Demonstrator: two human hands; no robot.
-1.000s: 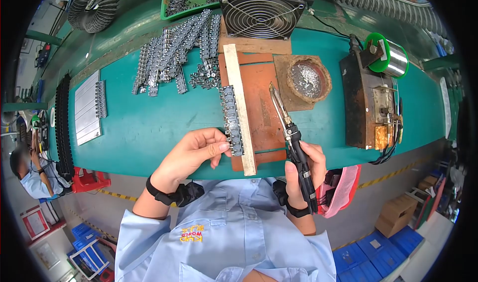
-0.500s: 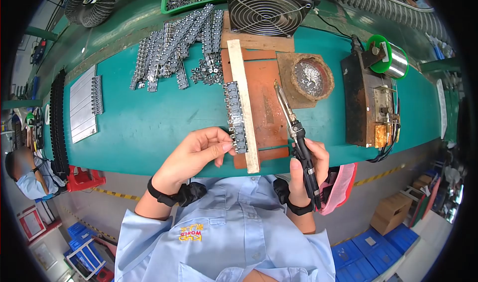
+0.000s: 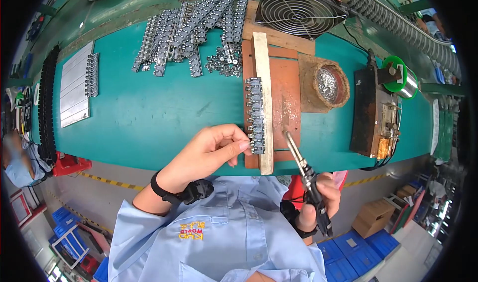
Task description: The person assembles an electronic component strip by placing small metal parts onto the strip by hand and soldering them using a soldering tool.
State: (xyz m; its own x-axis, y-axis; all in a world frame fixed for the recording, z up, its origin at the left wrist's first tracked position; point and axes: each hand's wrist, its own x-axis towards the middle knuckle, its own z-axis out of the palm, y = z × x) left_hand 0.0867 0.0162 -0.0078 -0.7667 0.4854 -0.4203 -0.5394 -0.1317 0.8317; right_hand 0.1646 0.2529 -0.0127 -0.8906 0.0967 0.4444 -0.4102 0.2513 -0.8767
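A strip of small circuit boards (image 3: 255,113) lies along the left side of a pale wooden bar (image 3: 264,88), over a reddish-brown board (image 3: 286,98). Thumb and fingers of my left hand (image 3: 216,150) are pinched at the strip's lower left edge; whether a small part is also between them is hidden. My right hand (image 3: 321,202) grips a soldering iron (image 3: 308,177) by its black handle. Its tip points up and left, above the lower part of the brown board, apart from the strip.
More board strips (image 3: 194,30) and loose metal parts (image 3: 224,62) lie at the back. A fan (image 3: 301,10) stands behind the brown board. To the right are a round pot of solder (image 3: 326,85), a soldering station (image 3: 368,112) and a solder wire reel (image 3: 406,80). Metal plates (image 3: 74,88) lie left.
The soldering iron has moved toward my body, its tip now lower over the brown board and farther from the pot. My left hand stays at the strip's lower end. The view has shifted.
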